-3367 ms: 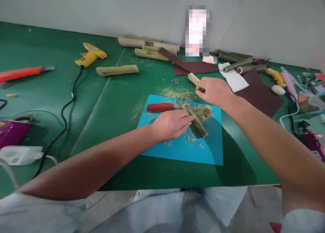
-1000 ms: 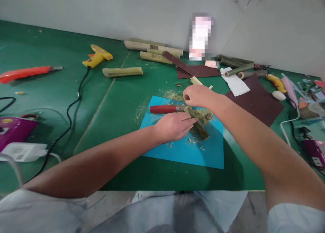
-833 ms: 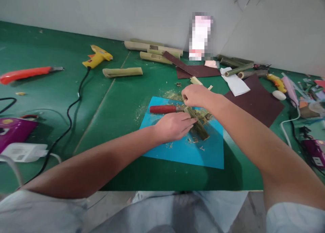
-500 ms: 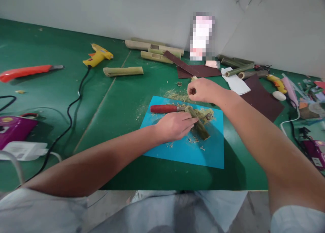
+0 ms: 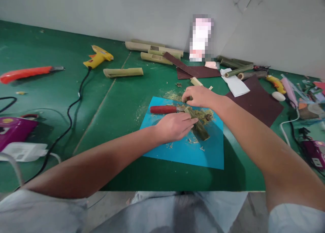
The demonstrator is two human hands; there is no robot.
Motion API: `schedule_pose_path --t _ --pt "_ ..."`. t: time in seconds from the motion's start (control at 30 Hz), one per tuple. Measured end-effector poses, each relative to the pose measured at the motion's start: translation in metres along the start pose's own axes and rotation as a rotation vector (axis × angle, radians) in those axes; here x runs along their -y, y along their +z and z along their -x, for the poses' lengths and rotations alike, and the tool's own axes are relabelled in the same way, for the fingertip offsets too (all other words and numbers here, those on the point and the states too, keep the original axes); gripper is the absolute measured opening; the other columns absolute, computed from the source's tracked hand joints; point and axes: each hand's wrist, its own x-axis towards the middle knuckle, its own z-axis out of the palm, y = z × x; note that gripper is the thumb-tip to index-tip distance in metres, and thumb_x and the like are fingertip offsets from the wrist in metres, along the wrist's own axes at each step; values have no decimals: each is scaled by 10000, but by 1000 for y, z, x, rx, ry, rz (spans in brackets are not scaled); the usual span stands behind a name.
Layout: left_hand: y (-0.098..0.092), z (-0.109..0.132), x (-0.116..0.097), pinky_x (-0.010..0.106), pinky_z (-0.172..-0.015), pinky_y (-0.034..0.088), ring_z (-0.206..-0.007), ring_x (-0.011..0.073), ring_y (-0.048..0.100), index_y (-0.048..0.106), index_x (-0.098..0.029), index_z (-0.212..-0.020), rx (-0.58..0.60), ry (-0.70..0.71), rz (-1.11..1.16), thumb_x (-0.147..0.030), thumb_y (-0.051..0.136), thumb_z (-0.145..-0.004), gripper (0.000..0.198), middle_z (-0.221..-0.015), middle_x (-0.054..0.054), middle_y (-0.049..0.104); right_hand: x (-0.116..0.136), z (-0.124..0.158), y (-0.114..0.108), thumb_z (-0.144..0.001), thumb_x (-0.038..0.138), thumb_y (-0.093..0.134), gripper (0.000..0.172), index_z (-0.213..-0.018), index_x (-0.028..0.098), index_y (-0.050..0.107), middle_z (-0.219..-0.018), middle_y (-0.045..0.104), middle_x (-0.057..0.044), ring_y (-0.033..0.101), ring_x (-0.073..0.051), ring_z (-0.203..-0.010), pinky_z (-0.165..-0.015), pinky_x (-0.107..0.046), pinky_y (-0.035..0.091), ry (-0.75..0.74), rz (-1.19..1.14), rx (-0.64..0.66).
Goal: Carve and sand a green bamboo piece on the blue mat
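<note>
Head view: left hand's got the bamboo, right hand's curled just past its far end.
So the olive-green split-bamboo length (image 5: 202, 132) lies on a bright blue rectangular sheet (image 5: 182, 157), long axis slanting from far left to near right. Left hand (image 5: 174, 127) is closest, fingers clamped across its far half, thumb hidden. Right hand (image 5: 198, 97) is bent over beyond it, not touching as far as I can see; honestly can't tell if it's gripping anything. Red-handled metal tool (image 5: 164, 109) points its shaft right at the bamboo's far end.

Your plain blue sheet (image 5: 177, 155), your red handle (image 5: 163, 109)
You see olive-green bamboo (image 5: 202, 131), a green tabletop (image 5: 114, 108), a yellow glue gun (image 5: 96, 59) and a maroon sheet (image 5: 256, 101).
</note>
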Motion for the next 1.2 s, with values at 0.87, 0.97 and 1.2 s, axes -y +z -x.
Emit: schedule_pose_path --t 0.87,0.97,1.2 --pt "-2 -1 0 321 -692 601 -845 212 712 677 -89 -1192 -8 32 -17 -223 485 -999 303 -921 111 727 12 21 -9 -725 148 665 92 -758 202 733 -811 736 -52 648 -187 -730 -623 -310 462 248 -101 131" --pt "-2 0 0 315 -692 599 -845 206 712 672 -91 -1193 -15 37 -37 -229 475 -1004 306 -925 111 729 13 21 -8 -716 145 684 131 -814 200 752 -871 747 -53 663 -194 -782 -657 -306 486 283 -137 76" --pt "0 -1 0 323 -679 600 -828 210 711 660 -77 -1203 -15 45 -39 -219 482 -998 307 -924 108 730 17 22 -11 -729 110 673 180 -857 176 782 -823 737 -69 664 -216 -758 -647 -320 494 384 -110 68"
